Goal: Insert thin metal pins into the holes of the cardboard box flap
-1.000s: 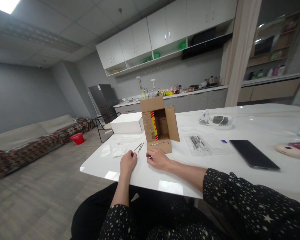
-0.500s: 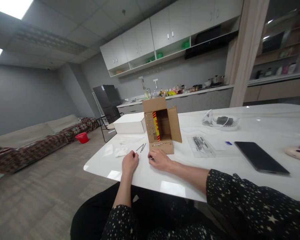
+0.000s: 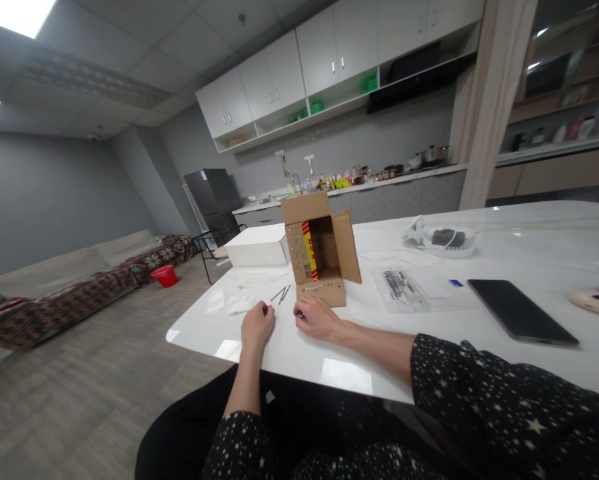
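Observation:
My left hand (image 3: 257, 325) rests on the white table (image 3: 479, 360) near its front edge, fingers curled in a loose fist with nothing visible in them. A hand's width to the right, my right hand (image 3: 317, 317) lies on the table with its fingers pinched on a small metal piece (image 3: 300, 315). Just behind the right hand stands an open cardboard box (image 3: 322, 250) on its side, with rows of small holes in its flaps. Two thin metal pins (image 3: 281, 294) lie on the table between the box and my left hand.
A white box (image 3: 256, 245) sits left of the cardboard box, with crumpled tissues (image 3: 228, 304) in front. To the right lie a clear bag of metal parts (image 3: 399, 288), a black phone (image 3: 522, 311) and a white corded device (image 3: 442, 240). A red bucket (image 3: 164, 275) stands on the floor.
Only the camera has shifted a little. Both hands stay in the same places on the table.

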The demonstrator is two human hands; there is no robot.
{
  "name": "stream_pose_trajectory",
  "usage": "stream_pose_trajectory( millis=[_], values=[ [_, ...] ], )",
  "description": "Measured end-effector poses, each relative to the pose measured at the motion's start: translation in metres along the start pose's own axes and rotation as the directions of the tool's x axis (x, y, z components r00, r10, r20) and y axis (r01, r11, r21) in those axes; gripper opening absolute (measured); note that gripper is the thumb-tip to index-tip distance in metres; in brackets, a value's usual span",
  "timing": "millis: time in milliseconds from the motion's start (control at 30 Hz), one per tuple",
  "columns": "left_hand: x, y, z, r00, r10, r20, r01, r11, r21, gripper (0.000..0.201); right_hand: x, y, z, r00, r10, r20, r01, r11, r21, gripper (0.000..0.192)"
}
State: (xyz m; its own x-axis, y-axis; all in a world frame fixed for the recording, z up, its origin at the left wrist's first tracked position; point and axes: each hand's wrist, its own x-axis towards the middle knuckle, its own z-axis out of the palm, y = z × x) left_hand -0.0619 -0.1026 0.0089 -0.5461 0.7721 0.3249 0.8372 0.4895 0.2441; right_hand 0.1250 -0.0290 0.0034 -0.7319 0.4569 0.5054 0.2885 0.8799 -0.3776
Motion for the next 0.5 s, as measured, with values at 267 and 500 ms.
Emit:
stream_pose_trajectory(
  millis=[267, 500],
  values=[
    [-0.0003, -0.0025, -0.0003, 1.000, 0.009, -0.004, -0.009, 1.000, -0.002, 0.026, 0.0004, -0.0005, -0.0001, 1.000, 0.011, 0.003, -0.011, 1.000, 0.003, 0.008],
    [0.0006, -0.0055, 0.0018, 1.000, 0.009, -0.017, -0.009, 1.000, 0.004, 0.027, 0.0012, -0.0015, -0.0017, 1.000, 0.023, 0.000, -0.023, 1.000, 0.015, 0.008]
  ],
)
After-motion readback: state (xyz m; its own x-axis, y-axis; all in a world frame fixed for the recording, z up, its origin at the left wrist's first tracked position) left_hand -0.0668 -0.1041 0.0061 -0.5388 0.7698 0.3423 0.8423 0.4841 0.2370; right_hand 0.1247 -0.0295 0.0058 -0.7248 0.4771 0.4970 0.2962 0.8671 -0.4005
